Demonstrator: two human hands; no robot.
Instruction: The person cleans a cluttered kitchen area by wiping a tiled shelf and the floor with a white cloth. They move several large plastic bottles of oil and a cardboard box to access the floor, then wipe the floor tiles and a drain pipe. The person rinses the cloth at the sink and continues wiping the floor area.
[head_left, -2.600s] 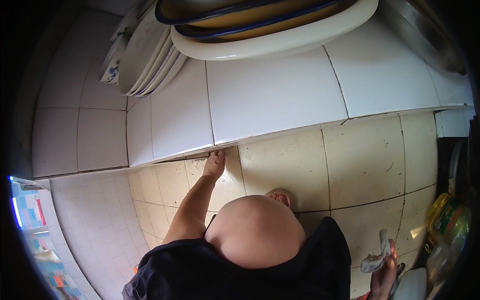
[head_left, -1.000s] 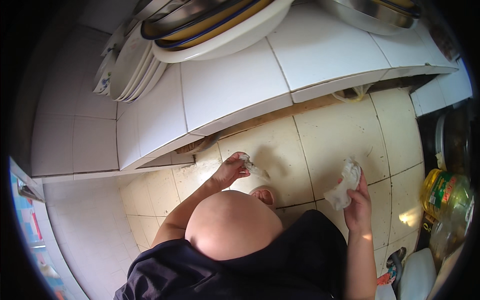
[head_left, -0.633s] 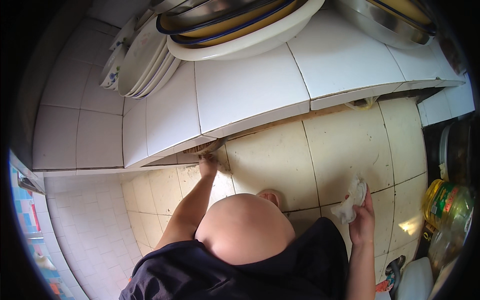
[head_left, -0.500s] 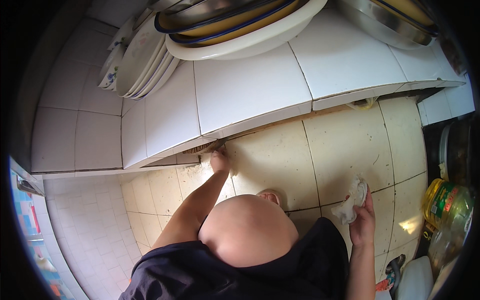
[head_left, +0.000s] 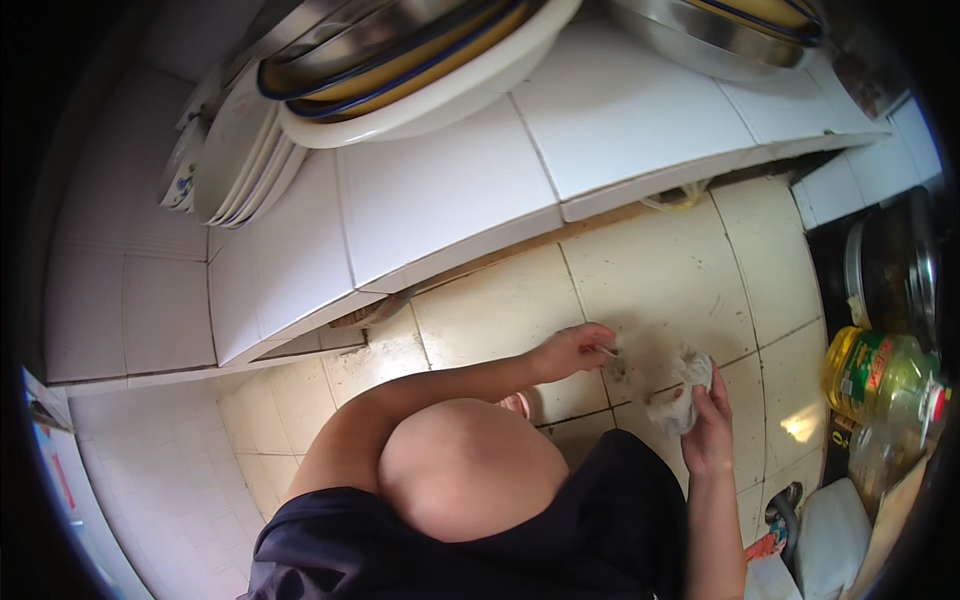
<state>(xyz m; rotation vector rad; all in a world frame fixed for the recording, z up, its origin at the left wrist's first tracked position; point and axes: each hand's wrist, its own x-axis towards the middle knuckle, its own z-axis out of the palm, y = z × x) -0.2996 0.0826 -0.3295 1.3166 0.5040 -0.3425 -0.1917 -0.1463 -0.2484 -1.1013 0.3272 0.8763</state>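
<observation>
My left hand [head_left: 578, 350] is closed in a pinch above the tiled floor, across my bare knee. At its fingertips is a small, blurred greyish fuzzy bit [head_left: 618, 366]; I cannot make out what it is. My right hand [head_left: 709, 425] grips a crumpled white wad [head_left: 686, 388], thin like tissue or a plastic bag. The two hands are close but apart, the wad just right of the left fingertips. A brownish woven-looking thing [head_left: 368, 313] partly shows under the counter ledge, mostly hidden.
A white-tiled counter [head_left: 440, 215] spans the far side, bearing stacked basins [head_left: 420, 115], plates [head_left: 245, 165] and a metal bowl [head_left: 700, 45]. To the right stand a yellow oil bottle [head_left: 865, 375] and a pale container [head_left: 832, 535]. Small debris marks the floor tiles [head_left: 505, 295].
My left hand has come away from under the counter ledge and moved right, toward the white wad. My right hand still holds the wad. The view has shifted slightly.
</observation>
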